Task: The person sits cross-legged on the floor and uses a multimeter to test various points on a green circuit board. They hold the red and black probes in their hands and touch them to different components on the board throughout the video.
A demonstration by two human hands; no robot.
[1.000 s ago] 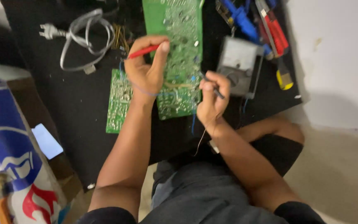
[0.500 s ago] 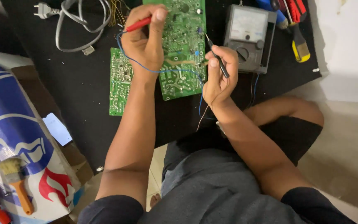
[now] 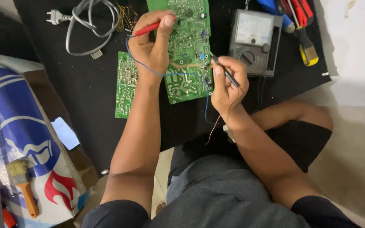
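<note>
My left hand (image 3: pixel 150 46) grips a red test probe (image 3: pixel 147 28) whose tip rests on the upper part of a large green circuit board (image 3: pixel 188 55). My right hand (image 3: pixel 226 82) holds a black test probe (image 3: pixel 224 71) against the board's right edge. A blue wire (image 3: pixel 169 74) loops across the board between the hands. A grey analog multimeter (image 3: pixel 254 42) lies just right of the board. All sit on a black mat (image 3: pixel 85 84).
A smaller green circuit board (image 3: pixel 125 84) lies left of my left forearm. A grey power cord with plug (image 3: pixel 85 21) coils at the top left. Screwdrivers and pliers (image 3: pixel 300 25) lie at top right. A blue-and-white sack (image 3: pixel 21 126) with a paintbrush (image 3: pixel 24 185) fills the left side.
The view has shifted so the boards and meter sit lower in frame. Both hands keep their probes on the large board with little movement.
</note>
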